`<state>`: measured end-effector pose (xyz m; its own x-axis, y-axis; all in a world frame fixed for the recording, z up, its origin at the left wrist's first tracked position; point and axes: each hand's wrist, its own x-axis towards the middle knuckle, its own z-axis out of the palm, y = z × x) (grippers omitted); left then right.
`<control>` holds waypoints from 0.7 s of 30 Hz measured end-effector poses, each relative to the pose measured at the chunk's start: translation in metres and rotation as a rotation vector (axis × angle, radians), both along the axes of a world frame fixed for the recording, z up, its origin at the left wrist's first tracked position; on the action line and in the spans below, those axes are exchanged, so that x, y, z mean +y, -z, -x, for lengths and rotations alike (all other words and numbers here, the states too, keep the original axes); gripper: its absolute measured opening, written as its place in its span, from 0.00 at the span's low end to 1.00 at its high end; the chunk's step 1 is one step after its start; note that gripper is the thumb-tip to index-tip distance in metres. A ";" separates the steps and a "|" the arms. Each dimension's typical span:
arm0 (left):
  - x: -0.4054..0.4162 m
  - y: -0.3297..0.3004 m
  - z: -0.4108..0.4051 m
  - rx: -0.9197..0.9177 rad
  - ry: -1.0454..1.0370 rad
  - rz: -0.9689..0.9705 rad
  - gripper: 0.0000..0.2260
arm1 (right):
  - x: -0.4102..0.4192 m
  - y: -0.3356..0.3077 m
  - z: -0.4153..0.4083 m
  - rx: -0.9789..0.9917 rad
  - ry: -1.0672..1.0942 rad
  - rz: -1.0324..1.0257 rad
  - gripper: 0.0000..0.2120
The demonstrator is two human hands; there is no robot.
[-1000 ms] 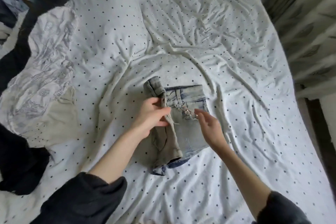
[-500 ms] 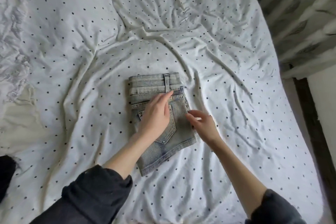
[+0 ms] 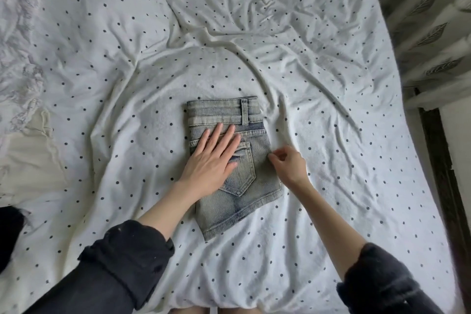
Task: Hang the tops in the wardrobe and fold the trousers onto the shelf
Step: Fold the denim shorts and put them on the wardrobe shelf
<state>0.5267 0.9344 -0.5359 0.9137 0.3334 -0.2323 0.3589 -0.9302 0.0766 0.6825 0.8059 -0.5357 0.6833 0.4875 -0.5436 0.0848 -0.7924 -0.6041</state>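
On the middle of the bed point(image 3: 331, 33), the left hand point(image 3: 212, 160) lies flat on the folded denim shorts point(image 3: 257, 160), its fingers point(image 3: 224, 135) straight and spread a little, tips reaching just below the waistband and palm covering part of the back pocket. The right hand point(image 3: 289, 167) sits at the shorts' right edge, its fingers curled in with thumb and forefinger drawn close together at the hem; whether they actually pinch the cloth cannot be told. Both forearms are bare, with dark sleeves point(image 3: 122, 262) pushed up near the elbows. The shorts lie folded in half, waistband away from the person, one belt loop and one stitched pocket facing up; no label or writing can be read on them. Under them is a rumpled white sheet with small dark dots. At the left edge lies a pale, lacy garment point(image 3: 23, 79) with a cream cloth point(image 3: 28, 160) beside it. A leaf-patterned curtain point(image 3: 428, 20) hangs at the right.
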 end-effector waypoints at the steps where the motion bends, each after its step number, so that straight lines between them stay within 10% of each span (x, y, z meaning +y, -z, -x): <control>1: -0.002 -0.004 0.003 -0.022 -0.002 0.032 0.27 | -0.003 -0.002 0.003 0.005 0.009 -0.004 0.10; 8: -0.022 -0.027 0.061 -0.306 -0.149 0.220 0.32 | -0.029 -0.009 0.019 0.041 -0.096 0.050 0.08; 14: -0.022 -0.025 0.110 -0.103 0.066 0.027 0.40 | -0.034 -0.014 0.020 0.049 -0.038 0.066 0.10; 21: -0.015 -0.022 0.099 -0.235 0.159 0.038 0.26 | -0.042 -0.007 0.023 0.179 0.044 0.030 0.15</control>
